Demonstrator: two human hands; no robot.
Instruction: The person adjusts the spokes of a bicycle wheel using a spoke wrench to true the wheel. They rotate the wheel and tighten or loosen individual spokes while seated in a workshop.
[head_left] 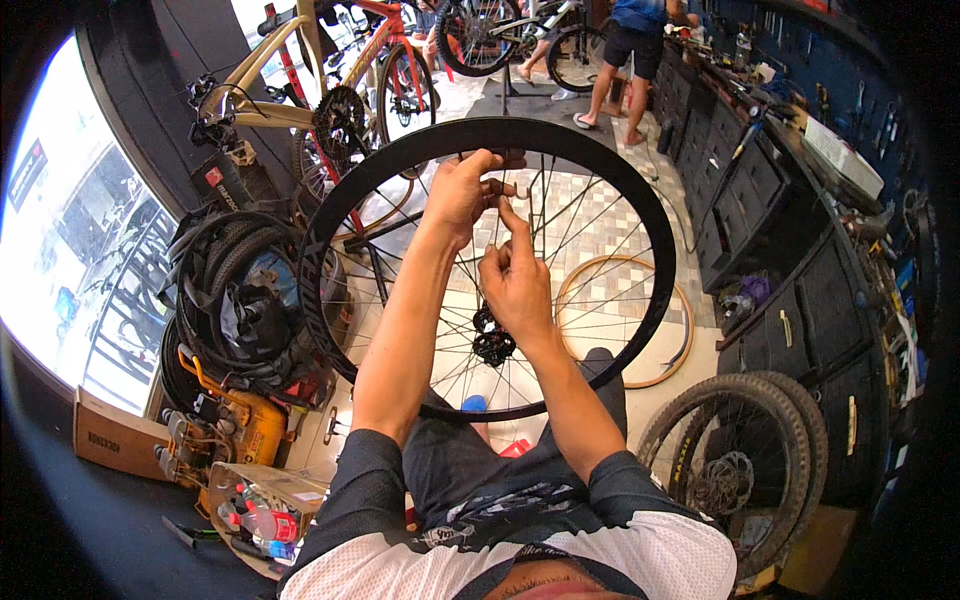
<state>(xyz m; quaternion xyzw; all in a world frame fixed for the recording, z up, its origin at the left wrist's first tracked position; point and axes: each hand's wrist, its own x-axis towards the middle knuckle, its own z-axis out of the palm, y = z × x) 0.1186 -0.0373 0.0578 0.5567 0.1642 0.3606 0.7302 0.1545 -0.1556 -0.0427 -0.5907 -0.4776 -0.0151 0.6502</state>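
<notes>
A black deep-rimmed bicycle wheel (652,310) stands over my lap, its rim toward the far side and its black hub (493,345) between my forearms. My left hand (462,195) is closed at the far inner edge of the rim, thumb against the rim and fingers curled among the spokes. Just nearer, my right hand (515,285) is closed, its index finger reaching up to the left fingertips. Whatever lies between the fingertips is too small to make out. Thin dark spokes (600,235) fan out around both hands.
Left are piled tyres (225,250), a yellow compressor (250,425) and a box of bottles (265,520). Bicycles (345,110) stand beyond. Right are dark drawers (745,210), a tan tyre (683,345) and knobby wheels (800,450). A person (635,50) stands by the workbench.
</notes>
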